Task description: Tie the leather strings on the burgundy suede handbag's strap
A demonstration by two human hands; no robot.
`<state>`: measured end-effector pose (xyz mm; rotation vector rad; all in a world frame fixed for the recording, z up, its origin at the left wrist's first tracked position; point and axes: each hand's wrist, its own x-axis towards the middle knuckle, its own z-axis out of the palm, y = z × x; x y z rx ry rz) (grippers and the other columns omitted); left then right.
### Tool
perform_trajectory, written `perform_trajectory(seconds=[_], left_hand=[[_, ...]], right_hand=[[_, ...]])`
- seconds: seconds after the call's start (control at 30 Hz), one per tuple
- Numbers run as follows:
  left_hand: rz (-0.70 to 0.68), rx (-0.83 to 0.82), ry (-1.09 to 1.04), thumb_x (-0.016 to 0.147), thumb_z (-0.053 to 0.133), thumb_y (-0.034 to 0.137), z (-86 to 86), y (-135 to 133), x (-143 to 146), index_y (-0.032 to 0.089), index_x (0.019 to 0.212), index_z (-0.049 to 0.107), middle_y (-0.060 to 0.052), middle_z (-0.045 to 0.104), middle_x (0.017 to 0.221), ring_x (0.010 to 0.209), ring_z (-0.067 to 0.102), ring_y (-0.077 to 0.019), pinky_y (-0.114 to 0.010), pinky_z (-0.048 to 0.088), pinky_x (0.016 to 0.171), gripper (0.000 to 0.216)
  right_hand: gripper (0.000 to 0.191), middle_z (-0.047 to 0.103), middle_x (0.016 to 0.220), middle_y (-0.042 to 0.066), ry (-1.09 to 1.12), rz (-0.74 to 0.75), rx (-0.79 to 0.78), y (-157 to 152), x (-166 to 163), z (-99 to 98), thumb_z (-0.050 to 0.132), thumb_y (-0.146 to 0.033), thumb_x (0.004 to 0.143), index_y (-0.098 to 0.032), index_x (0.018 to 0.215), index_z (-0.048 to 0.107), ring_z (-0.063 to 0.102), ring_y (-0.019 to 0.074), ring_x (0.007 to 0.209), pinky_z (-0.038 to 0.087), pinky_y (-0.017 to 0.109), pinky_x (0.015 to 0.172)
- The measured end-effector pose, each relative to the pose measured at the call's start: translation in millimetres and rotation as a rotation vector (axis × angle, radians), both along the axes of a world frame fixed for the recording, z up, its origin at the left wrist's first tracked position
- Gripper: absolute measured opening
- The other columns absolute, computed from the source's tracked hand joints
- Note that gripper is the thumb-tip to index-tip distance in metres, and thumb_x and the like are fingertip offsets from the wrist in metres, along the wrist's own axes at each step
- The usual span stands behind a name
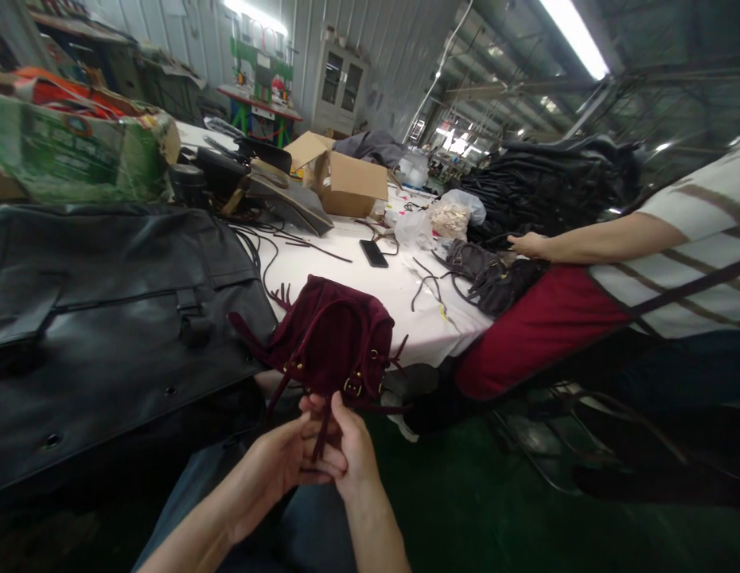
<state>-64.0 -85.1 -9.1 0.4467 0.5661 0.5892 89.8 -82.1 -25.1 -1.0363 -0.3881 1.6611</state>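
Observation:
A small burgundy suede bag with brass buckles and fringe hangs over the near edge of the white table. My left hand and my right hand meet just below it, over my lap. Both are closed on the bag's thin burgundy strap, which runs down between their fingers.
A large sheet of black leather covers the table's left side. A phone, loose black cords, a cardboard box and a plastic bag lie further back. At the right, another person in a striped shirt rests a hand on a dark bag.

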Motion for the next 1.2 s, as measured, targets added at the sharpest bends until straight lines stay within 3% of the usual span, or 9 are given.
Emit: perform_trajectory(seconds=[0.07, 0.17, 0.33, 0.57, 0.7, 0.8, 0.9, 1.1, 1.2], left_hand=[[0.022, 0.046, 0.043, 0.103, 0.065, 0.056, 8.0, 11, 4, 0.010, 0.107, 0.075, -0.016, 0.075, 0.100, 0.094, 0.074, -0.0253, -0.038, 0.062, 0.094, 0.047], [0.033, 0.074, 0.101, 0.093, 0.082, 0.052, 14.2, 22, 9, 0.012, 0.088, 0.070, -0.006, 0.065, 0.085, 0.077, 0.065, -0.0173, -0.034, 0.062, 0.081, 0.042], [0.001, 0.077, 0.146, 0.077, 0.096, 0.057, 13.8, 25, 15, 0.015, 0.091, 0.067, 0.007, 0.046, 0.070, 0.055, 0.042, -0.0078, -0.025, 0.053, 0.058, 0.052], [0.086, 0.236, 0.333, 0.079, 0.089, 0.059, 20.9, 24, 24, 0.017, 0.075, 0.065, 0.007, 0.044, 0.056, 0.045, 0.037, -0.0080, -0.024, 0.043, 0.044, 0.049], [0.132, 0.164, 0.358, 0.080, 0.087, 0.054, 18.6, 23, 24, 0.015, 0.078, 0.068, 0.008, 0.041, 0.056, 0.045, 0.033, -0.0066, -0.021, 0.037, 0.043, 0.043], [0.124, 0.033, 0.285, 0.080, 0.087, 0.050, 11.4, 19, 20, 0.013, 0.089, 0.073, 0.001, 0.059, 0.070, 0.058, 0.054, -0.0112, -0.025, 0.052, 0.057, 0.040], [0.072, -0.172, 0.135, 0.079, 0.091, 0.036, 2.4, 14, 15, 0.010, 0.097, 0.078, -0.012, 0.075, 0.096, 0.082, 0.070, -0.0182, -0.029, 0.059, 0.071, 0.035], [0.077, -0.201, 0.074, 0.083, 0.093, 0.026, -2.9, 9, 5, 0.007, 0.100, 0.082, -0.012, 0.078, 0.094, 0.080, 0.073, -0.0177, -0.026, 0.061, 0.070, 0.028], [0.061, -0.198, 0.075, 0.082, 0.094, 0.026, 1.9, 10, 2, 0.006, 0.101, 0.084, -0.012, 0.079, 0.094, 0.074, 0.073, -0.0157, -0.022, 0.059, 0.061, 0.029]], right_hand=[[0.063, 0.079, 0.076, 0.009, -0.073, 0.025, 0.020, 0, 2, 1.6, 0.091, -0.071, 0.083, -0.009, 0.094, 0.084, 0.046, 0.0046, 0.040, 0.031, 0.016, 0.036], [0.066, 0.063, 0.052, 0.003, -0.139, 0.033, 0.034, 2, 5, 7.5, 0.092, -0.073, 0.079, -0.011, 0.066, 0.073, 0.049, 0.0094, 0.039, 0.036, 0.019, 0.037], [0.068, 0.072, 0.066, 0.008, -0.155, -0.048, 0.039, 11, 9, 19.8, 0.095, -0.077, 0.071, -0.010, 0.080, 0.081, 0.066, 0.0178, 0.059, 0.052, 0.025, 0.052], [0.067, 0.084, 0.098, 0.020, -0.175, -0.044, 0.018, 29, 12, 26.7, 0.101, -0.072, 0.066, -0.009, 0.085, 0.085, 0.067, 0.0178, 0.065, 0.047, 0.024, 0.051], [0.063, 0.084, 0.104, 0.020, -0.079, -0.030, 0.062, 26, 13, 27.5, 0.099, -0.068, 0.073, -0.009, 0.092, 0.086, 0.073, 0.0190, 0.075, 0.057, 0.025, 0.062], [0.061, 0.084, 0.117, 0.018, 0.029, 0.094, 0.100, 13, 17, 22.3, 0.094, -0.062, 0.085, -0.013, 0.120, 0.083, 0.067, 0.0120, 0.066, 0.056, 0.021, 0.058], [0.062, 0.083, 0.122, 0.016, 0.042, 0.163, 0.089, 2, 21, 14.5, 0.097, -0.047, 0.086, -0.020, 0.138, 0.074, 0.053, 0.0044, 0.051, 0.048, 0.015, 0.046], [0.059, 0.085, 0.116, 0.018, -0.004, 0.157, 0.071, 3, 21, 11.8, 0.099, -0.044, 0.083, -0.016, 0.129, 0.076, 0.056, 0.0079, 0.047, 0.054, 0.022, 0.043], [0.050, 0.086, 0.112, 0.015, 0.050, 0.113, 0.104, 3, 18, 10.3, 0.098, -0.040, 0.086, -0.017, 0.126, 0.078, 0.077, 0.0177, 0.074, 0.066, 0.028, 0.065]])
